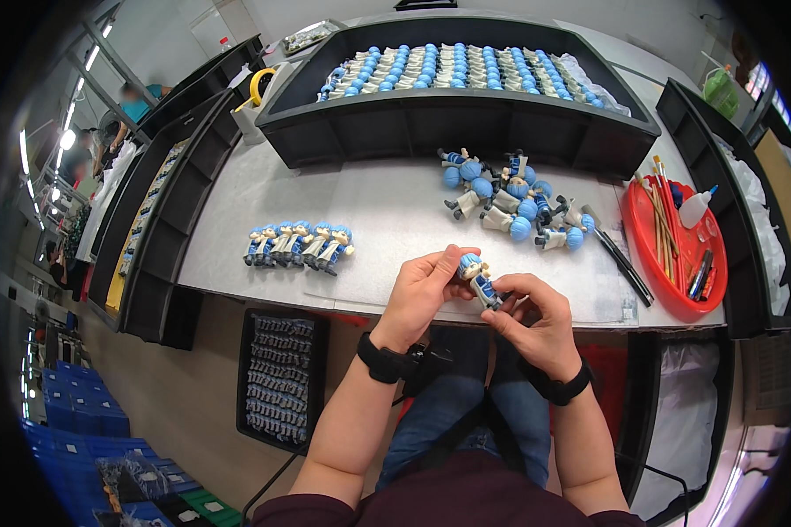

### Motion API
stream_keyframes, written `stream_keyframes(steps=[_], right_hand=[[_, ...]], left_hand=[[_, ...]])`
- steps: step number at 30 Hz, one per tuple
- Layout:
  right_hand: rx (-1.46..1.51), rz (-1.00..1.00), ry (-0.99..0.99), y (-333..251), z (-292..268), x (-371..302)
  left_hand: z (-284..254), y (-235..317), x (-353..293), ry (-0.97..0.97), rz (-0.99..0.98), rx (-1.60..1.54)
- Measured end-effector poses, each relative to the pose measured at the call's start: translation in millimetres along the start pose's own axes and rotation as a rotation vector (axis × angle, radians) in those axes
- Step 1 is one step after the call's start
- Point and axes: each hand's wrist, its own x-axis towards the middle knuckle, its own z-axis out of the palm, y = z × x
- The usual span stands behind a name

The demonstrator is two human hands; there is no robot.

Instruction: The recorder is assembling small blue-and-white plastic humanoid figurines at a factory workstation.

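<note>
Between my two hands, just over the table's front edge, is a small figurine (481, 279) with blue hair and a blue and white outfit. My left hand (428, 283) grips it by the head end, thumb on top. The fingers of my right hand (536, 314) close round its dark feet. To the left, a tight row of similar figurines (299, 244) lies on the white tabletop (378, 211). Beyond my hands to the right, a loose heap of figurines (510, 198) lies in mixed directions.
A big black crate (457, 127) with rows of figurines stands at the back. On the right sits a red tray (655, 263) with brushes and a small bottle (694, 209); dark pens (624, 268) lie beside it. More black crates flank the table, and one full of figurines (279, 378) stands below.
</note>
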Motion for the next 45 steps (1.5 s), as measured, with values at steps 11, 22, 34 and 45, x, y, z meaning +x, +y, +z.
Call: stream_keyframes(steps=[11, 22, 34, 45], right_hand=[[-0.005, 0.037, 0.010, 1, 0, -1], [-0.042, -0.087, 0.071, 5, -1, 1], [0.297, 0.134, 0.068, -6, 3, 1], [0.216, 0.015, -0.021, -6, -29, -11]], left_hand=[[-3, -2, -1, -0.024, 0.028, 0.021], [-1, 1, -2, -0.100, 0.064, 0.016], [-10, 5, -10, -0.108, 0.149, -0.096], [-21, -6, -9, -0.039, 0.237, 0.054]])
